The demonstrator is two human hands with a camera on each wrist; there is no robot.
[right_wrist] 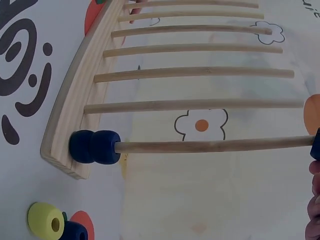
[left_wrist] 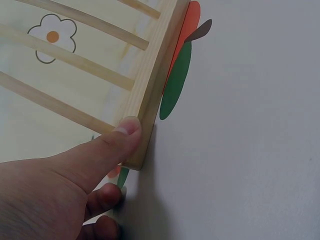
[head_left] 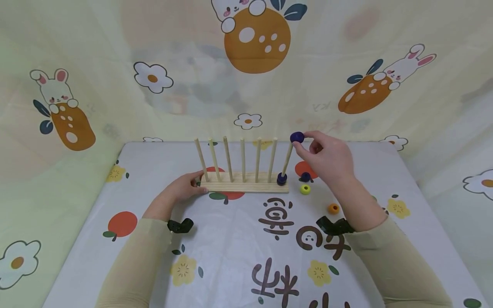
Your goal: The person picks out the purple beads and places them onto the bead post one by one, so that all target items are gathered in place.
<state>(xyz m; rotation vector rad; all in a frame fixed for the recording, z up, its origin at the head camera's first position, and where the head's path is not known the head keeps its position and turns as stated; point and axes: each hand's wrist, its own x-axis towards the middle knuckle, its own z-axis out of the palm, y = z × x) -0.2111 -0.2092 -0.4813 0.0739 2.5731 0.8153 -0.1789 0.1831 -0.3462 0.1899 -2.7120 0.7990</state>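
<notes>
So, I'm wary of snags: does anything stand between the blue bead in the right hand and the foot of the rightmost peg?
Only two stacked dark blue beads at the foot; above them, the rightmost peg looks bare up to the held blue bead at its tip.

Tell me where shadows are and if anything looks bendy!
Left wrist view: a soft shadow on the white, fruit-printed cloth beside the pale wooden rack; right wrist view: the rack's long wooden base looks bowed, likely lens distortion; head view: the thin wooden pegs seem to fan outwards.
</notes>
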